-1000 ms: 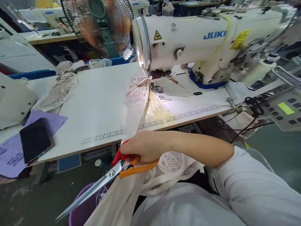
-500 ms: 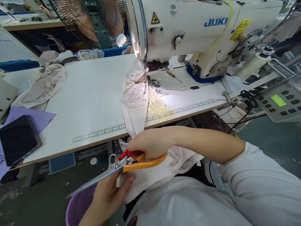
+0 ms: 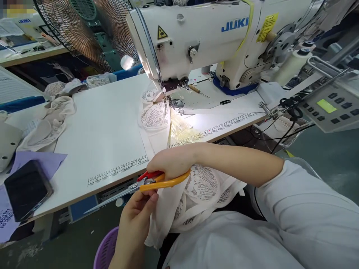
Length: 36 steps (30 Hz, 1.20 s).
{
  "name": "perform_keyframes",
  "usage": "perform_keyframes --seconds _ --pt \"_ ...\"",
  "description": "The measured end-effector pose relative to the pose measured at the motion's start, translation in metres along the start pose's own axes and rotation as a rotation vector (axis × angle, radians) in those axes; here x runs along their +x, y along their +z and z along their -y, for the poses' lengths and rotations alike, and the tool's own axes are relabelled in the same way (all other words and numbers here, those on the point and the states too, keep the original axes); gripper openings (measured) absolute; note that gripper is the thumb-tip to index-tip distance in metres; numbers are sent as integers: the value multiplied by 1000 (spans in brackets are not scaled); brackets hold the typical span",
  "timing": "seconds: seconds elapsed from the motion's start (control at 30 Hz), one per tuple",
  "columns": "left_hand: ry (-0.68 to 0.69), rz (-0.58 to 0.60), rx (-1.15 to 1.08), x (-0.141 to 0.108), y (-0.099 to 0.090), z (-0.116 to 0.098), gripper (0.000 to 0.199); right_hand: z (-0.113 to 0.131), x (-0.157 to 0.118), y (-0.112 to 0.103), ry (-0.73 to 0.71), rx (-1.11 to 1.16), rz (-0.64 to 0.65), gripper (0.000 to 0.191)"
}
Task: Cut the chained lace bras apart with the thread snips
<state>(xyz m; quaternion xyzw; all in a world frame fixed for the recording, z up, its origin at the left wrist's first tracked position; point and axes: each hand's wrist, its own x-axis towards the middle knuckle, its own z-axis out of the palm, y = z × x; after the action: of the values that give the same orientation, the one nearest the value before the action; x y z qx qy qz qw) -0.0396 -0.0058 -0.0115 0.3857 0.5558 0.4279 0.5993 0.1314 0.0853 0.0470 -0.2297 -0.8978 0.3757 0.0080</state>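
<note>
My right hand (image 3: 174, 161) is closed around the handles of a pair of scissors (image 3: 165, 184), orange and red, held just in front of the table edge. Their long metal blades point left and down, above my left hand (image 3: 136, 215). That hand is closed, thumb against fingers, at the edge of a white lace bra (image 3: 202, 183) lying over my lap; its fingertips are partly hidden. Another lace bra piece (image 3: 155, 115) lies under the needle area of the sewing machine (image 3: 193, 41), its white band running down to the table edge beneath my right hand.
A phone (image 3: 28, 189) rests on purple paper (image 3: 54, 163) at left, with more bras (image 3: 52, 123) behind it. A fan (image 3: 89, 33) stands at the back. An awl (image 3: 198, 90) lies on the machine bed. Below is a purple basket (image 3: 106, 248); a control panel (image 3: 333, 104) sits at right.
The view has shifted, so the machine appears further left. My left hand has come up closer to the right hand and the fabric edge. The scissors stay in my right hand.
</note>
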Motion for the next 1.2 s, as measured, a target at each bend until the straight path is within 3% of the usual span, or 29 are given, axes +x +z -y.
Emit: perform_keyframes --seconds 0.27,1.2 --pt "-76 30 -33 4 1 -7 28 -5 0 -10 57 -138 -5 18" --pt "-69 -38 -31 7 6 -9 28 0 5 -6 30 -70 -83 21"
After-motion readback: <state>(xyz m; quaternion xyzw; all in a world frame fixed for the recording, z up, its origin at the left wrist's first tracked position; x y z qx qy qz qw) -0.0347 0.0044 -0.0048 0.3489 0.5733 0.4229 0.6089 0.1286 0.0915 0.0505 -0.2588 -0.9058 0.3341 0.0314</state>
